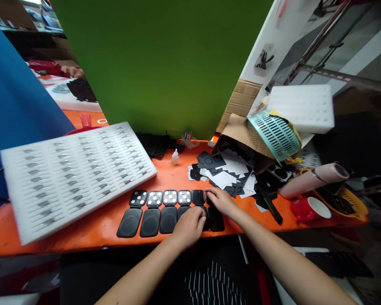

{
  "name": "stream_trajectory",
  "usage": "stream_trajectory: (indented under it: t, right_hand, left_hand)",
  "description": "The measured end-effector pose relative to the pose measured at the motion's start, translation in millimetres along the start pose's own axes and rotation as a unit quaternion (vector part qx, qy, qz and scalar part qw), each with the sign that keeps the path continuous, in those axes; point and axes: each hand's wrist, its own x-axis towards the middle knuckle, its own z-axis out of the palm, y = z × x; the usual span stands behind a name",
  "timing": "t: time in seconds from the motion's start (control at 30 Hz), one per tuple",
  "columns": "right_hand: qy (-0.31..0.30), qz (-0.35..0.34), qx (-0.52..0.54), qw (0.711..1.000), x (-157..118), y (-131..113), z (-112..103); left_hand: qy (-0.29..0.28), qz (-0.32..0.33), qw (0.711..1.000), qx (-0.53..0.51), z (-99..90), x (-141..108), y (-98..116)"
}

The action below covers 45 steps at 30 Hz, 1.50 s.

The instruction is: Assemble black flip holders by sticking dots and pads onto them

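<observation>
A row of black folding pads, each with a small square panel hinged to a larger rounded one, lies along the table's front. White dots mark several of the small panels at the left; the fifth small panel is plain black. My left hand is closed over the larger panels right of the row's middle, its fingertips partly hidden. At the row's right end, my right hand reaches in with bent fingers pressed together by a small panel's top edge. What it grips there is too small to make out.
A white foam tray with slotted metal pieces lies left. A small white dropper bottle stands behind the row. Loose black and white cut sheets spill from a cardboard box. Rightward are a teal basket, pink flask and red mug.
</observation>
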Motion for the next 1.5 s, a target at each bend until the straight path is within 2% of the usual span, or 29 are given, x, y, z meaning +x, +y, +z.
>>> stream_trajectory:
  t: [0.03,0.07,0.13,0.23,0.3,0.33,0.4,0.5,0.57,0.67,0.77,0.9,1.1,1.3,1.5]
  right_hand:
    - [0.004,0.024,0.056,0.998,-10,0,2]
    - [-0.016,0.047,0.112,0.992,-21,-1,6]
    - [-0.083,0.081,0.2,0.973,-42,-4,18]
    - [-0.092,0.106,0.264,0.954,-59,-12,33]
    - [-0.083,0.119,0.283,0.948,-56,-17,37]
    - [-0.081,0.123,0.285,0.947,-51,-19,36]
    - [-0.07,0.113,0.272,0.953,-35,-22,33]
    - [-0.036,0.077,0.223,0.971,-5,-23,31]
    - [-0.041,0.064,0.185,0.98,13,-22,36]
    - [-0.08,0.064,0.155,0.983,30,-19,48]
    - [-0.083,0.061,0.117,0.988,38,-15,57]
    - [-0.065,0.044,0.051,0.996,40,-13,56]
    - [-0.092,0.043,0.059,0.993,41,-12,53]
    - [-0.084,0.062,0.039,0.994,46,-7,57]
    - [-0.106,0.023,0.035,0.993,44,-15,50]
  left_hand:
    - [0.025,-0.022,0.999,-0.023,-0.2,-5,-1]
    - [0.053,-0.05,0.996,-0.057,0.1,-11,-2]
    - [0.102,-0.106,0.978,-0.148,2.1,-21,-7]
    - [0.118,-0.16,0.942,-0.27,3.2,-29,-14]
    - [0.121,-0.173,0.931,-0.299,-0.6,-29,-18]
    - [0.13,-0.171,0.933,-0.287,-3.9,-29,-20]
    - [0.151,-0.142,0.956,-0.205,-11.3,-28,-24]
    - [0.13,-0.036,0.991,-0.007,-16.0,-30,-30]
    - [0.101,0.027,0.99,0.097,-12.4,-31,-34]
    - [0.093,0.052,0.98,0.168,-4.0,-33,-38]
    - [0.097,0.051,0.977,0.184,-1.0,-33,-39]
    - [0.101,0.053,0.977,0.182,-3.7,-32,-37]
    - [0.106,0.055,0.976,0.181,-3.2,-32,-38]
    - [0.105,0.048,0.976,0.184,-3.2,-32,-37]
    - [0.104,0.05,0.976,0.182,-3.1,-31,-37]
